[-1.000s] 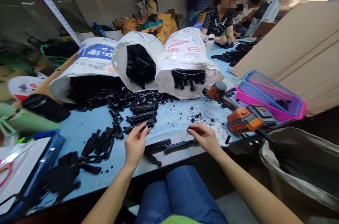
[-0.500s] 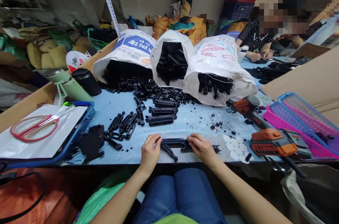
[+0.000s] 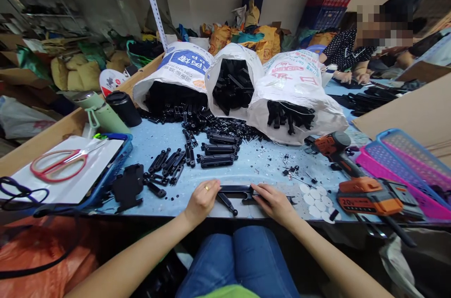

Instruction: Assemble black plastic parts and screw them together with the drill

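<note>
A long black plastic bar (image 3: 234,189) lies at the front edge of the blue table (image 3: 155,141), between both my hands. My left hand (image 3: 201,200), a ring on one finger, closes its fingers on the bar's left end. My right hand (image 3: 276,202) is curled over the bar's right end, where another black piece sticks out. A thin black strip (image 3: 227,203) lies slanted under the bar. Rows of similar black bars (image 3: 216,149) and smaller black parts (image 3: 168,163) lie just beyond.
Three white sacks (image 3: 296,87) of black parts stand at the back. An orange cordless drill (image 3: 366,194), white discs (image 3: 314,197) and loose screws (image 3: 293,172) lie right. Pink and blue baskets (image 3: 405,157) sit far right. Left are red scissors (image 3: 58,164), a tray and cups. Another person works beyond.
The view swung left. My hands came down from mid-air onto the black bar at the table's edge and now grip its two ends.
</note>
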The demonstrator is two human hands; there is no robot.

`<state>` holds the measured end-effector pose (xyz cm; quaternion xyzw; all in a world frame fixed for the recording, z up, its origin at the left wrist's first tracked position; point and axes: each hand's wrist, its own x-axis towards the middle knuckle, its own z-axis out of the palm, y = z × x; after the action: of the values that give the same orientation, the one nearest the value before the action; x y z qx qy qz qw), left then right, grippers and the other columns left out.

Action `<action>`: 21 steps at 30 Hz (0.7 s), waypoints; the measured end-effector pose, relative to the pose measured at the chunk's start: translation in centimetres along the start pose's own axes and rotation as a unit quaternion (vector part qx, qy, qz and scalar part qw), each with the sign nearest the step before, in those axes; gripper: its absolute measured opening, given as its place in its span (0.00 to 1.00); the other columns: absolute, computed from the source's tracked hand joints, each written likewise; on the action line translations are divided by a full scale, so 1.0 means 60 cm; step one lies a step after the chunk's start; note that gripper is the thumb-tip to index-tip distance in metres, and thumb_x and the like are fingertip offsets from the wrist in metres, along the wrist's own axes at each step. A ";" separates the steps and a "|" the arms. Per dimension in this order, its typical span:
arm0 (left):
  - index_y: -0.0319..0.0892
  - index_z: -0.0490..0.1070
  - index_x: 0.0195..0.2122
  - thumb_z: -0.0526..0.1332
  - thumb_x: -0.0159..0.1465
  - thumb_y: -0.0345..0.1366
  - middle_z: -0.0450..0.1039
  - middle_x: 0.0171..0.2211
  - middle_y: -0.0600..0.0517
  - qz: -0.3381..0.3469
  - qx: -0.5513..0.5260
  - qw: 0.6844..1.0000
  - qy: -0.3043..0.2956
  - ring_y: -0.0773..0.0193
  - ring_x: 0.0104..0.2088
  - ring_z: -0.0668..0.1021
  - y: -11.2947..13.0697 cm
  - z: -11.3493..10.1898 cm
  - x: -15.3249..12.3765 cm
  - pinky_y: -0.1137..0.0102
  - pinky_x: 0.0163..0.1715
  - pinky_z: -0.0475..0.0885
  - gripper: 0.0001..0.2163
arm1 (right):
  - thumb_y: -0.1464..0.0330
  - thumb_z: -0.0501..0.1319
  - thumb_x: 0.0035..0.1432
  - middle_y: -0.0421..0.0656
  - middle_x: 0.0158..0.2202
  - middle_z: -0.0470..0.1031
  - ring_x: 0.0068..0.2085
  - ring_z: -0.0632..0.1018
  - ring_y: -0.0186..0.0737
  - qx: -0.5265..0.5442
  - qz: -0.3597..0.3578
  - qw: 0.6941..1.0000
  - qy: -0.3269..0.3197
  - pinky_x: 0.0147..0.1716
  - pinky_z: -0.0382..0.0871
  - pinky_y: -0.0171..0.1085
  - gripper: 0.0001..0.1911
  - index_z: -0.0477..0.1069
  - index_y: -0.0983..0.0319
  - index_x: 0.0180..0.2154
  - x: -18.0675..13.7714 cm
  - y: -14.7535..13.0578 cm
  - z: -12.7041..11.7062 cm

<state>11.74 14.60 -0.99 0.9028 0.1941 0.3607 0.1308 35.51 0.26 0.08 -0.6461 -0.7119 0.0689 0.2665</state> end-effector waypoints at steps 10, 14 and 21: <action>0.40 0.69 0.39 0.55 0.59 0.40 0.73 0.35 0.43 -0.284 0.137 0.947 -0.062 0.52 0.41 0.75 0.086 0.001 -0.014 0.60 0.40 0.70 0.11 | 0.65 0.47 0.64 0.48 0.50 0.68 0.47 0.72 0.39 -0.003 -0.131 0.988 -0.077 0.44 0.68 0.38 0.22 0.53 0.58 0.60 0.120 -0.093 0.064; 0.40 0.72 0.30 0.54 0.60 0.41 0.74 0.27 0.46 -0.378 0.143 0.888 -0.218 0.56 0.30 0.77 0.125 0.022 0.003 0.66 0.31 0.68 0.11 | 0.72 0.48 0.61 0.48 0.45 0.69 0.44 0.71 0.41 -0.046 -0.133 0.986 -0.091 0.41 0.68 0.39 0.26 0.49 0.60 0.61 0.114 -0.081 0.079; 0.40 0.72 0.29 0.53 0.61 0.39 0.76 0.28 0.45 -0.355 0.137 0.892 -0.243 0.55 0.31 0.78 0.115 0.018 0.003 0.68 0.30 0.67 0.12 | 0.78 0.49 0.56 0.48 0.45 0.66 0.41 0.68 0.42 -0.078 -0.135 0.982 -0.111 0.41 0.67 0.41 0.34 0.44 0.59 0.63 0.105 -0.080 0.081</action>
<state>14.38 8.43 0.98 0.8422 0.5114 0.0296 0.1685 28.86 6.76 -0.06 -0.5510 -0.8210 0.0479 0.1416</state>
